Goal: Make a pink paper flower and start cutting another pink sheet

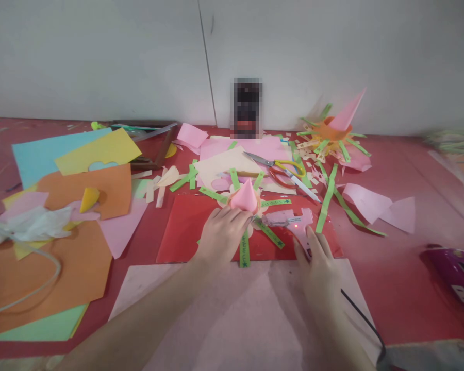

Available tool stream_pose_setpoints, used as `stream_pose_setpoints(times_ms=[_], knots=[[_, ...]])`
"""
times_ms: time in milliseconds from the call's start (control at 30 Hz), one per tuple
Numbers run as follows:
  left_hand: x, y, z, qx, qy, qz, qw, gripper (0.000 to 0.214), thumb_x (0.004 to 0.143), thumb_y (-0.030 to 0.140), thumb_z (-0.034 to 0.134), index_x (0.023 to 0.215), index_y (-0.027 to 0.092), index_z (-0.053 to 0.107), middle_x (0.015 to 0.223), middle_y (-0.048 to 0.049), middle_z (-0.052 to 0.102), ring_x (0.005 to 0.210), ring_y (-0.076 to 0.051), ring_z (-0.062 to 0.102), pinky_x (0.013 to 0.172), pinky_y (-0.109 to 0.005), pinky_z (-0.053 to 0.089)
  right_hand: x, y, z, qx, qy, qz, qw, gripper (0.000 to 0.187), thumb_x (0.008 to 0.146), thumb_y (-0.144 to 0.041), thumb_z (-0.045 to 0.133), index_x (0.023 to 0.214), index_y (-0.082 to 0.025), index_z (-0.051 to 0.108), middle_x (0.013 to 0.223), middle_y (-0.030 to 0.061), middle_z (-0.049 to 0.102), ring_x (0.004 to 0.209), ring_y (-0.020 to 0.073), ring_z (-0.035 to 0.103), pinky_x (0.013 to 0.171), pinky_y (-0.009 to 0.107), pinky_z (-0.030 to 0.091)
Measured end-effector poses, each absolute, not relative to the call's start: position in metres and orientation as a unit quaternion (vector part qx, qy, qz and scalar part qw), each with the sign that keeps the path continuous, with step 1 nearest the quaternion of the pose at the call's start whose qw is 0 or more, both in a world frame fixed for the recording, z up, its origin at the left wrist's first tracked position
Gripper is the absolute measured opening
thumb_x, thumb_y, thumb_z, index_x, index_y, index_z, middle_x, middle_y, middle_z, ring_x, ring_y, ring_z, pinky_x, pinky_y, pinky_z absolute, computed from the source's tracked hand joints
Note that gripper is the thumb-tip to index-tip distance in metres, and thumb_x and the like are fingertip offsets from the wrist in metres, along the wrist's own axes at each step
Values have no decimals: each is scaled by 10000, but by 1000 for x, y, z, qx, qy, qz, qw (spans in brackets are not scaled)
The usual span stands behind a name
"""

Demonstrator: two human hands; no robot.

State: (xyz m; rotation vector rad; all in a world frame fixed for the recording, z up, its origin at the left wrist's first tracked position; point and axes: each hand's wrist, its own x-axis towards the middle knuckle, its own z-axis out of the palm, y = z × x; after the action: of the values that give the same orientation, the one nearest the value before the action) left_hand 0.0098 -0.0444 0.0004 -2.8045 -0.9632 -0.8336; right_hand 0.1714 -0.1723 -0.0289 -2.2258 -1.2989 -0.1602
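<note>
At the middle of the view sits a pink paper cone (pixel 246 195), upright on a scalloped pale paper base with green paper strips (pixel 245 253) spreading around it. Fingers of my left hand (pixel 221 233) curl against the near left side of the cone's base, gripping it; their tips are partly hidden. My right hand (pixel 317 257) is closed round the handle of a pink hot glue gun (pixel 302 221) with a small red light. Its nozzle points left, close to my left fingertips and the cone's base. Beneath the craft lies a red board (pixel 181 221).
Scissors (pixel 272 163) and a white pen (pixel 302 184) lie behind the craft among paper scraps. A finished-looking cone craft (pixel 338 129) stands back right. Coloured sheets (pixel 81 257) and a white cable cover the left. A purple power strip (pixel 454 270) sits right.
</note>
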Motion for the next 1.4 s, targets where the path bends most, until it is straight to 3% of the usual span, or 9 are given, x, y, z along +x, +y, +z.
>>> stream_pose_setpoints(times_ms=[1400], knots=[[9,-45,-2,-912,-315,-261,-19,124,815,117,494,822,180,601,749,35,658,673,-117,567,592,-281,330,170,-172,-25,-845,-460,-42,271,413,875,-389,355,1178,-157,513,1030,117,600,791,200,605,518,255,442]])
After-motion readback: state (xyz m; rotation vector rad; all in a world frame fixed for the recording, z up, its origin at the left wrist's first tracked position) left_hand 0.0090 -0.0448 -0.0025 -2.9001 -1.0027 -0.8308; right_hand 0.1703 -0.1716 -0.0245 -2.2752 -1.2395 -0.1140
